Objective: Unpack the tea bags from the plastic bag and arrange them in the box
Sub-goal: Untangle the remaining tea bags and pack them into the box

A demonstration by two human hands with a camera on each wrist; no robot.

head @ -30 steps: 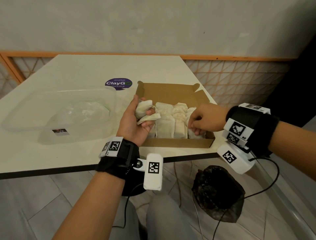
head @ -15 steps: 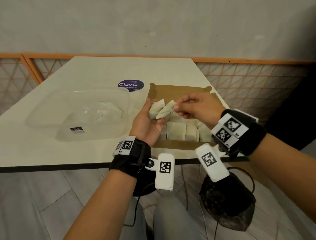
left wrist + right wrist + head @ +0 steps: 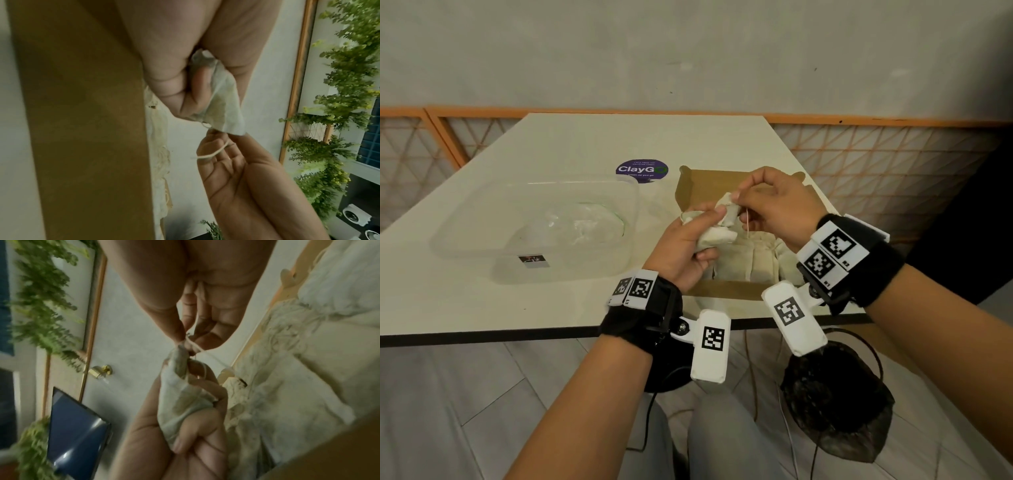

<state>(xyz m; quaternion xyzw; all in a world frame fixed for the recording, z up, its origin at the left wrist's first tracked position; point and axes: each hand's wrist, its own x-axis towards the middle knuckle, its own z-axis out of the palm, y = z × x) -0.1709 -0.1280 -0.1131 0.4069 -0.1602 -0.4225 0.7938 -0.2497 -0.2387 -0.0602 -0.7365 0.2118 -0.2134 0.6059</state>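
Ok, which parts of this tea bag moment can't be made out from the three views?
- Tea bags in the left hand: head view, its fingers cover them; count unclear.
- Box: head view, both hands hide much of the row inside and the free space.
- Plastic bag in the clear tub: too faint to tell whether it is empty.
- Right hand pinching string or bag: right wrist view, blurred.

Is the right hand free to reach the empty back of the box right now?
Probably not yet. The right hand hovers over the box, so nothing blocks it, but it pinches a tea bag that the left hand also grips.
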